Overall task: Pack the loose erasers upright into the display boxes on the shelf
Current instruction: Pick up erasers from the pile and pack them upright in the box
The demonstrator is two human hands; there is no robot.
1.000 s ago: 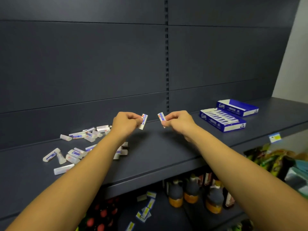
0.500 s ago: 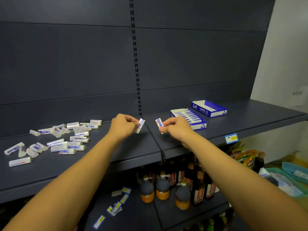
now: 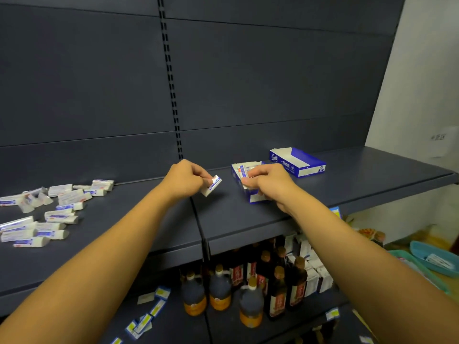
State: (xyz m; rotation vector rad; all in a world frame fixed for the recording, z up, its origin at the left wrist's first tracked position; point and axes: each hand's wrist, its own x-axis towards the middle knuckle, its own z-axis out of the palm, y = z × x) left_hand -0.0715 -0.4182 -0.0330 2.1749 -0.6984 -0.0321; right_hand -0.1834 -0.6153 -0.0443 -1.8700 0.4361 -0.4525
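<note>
- Our left hand (image 3: pixel 185 180) pinches one eraser (image 3: pixel 212 185) above the shelf (image 3: pixel 360 180).
- Our right hand (image 3: pixel 267 181) pinches another eraser (image 3: pixel 244 171) over the nearer display box (image 3: pixel 254 197).

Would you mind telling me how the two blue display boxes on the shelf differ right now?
The near box already holds upright erasers, and the right hand is over it, pinching an eraser at its back end. The far box looks empty, with its white inside showing, and nothing touches it. The near box is partly hidden; the far box is in full view. Both are blue and white, open-topped, on the same shelf.
</note>
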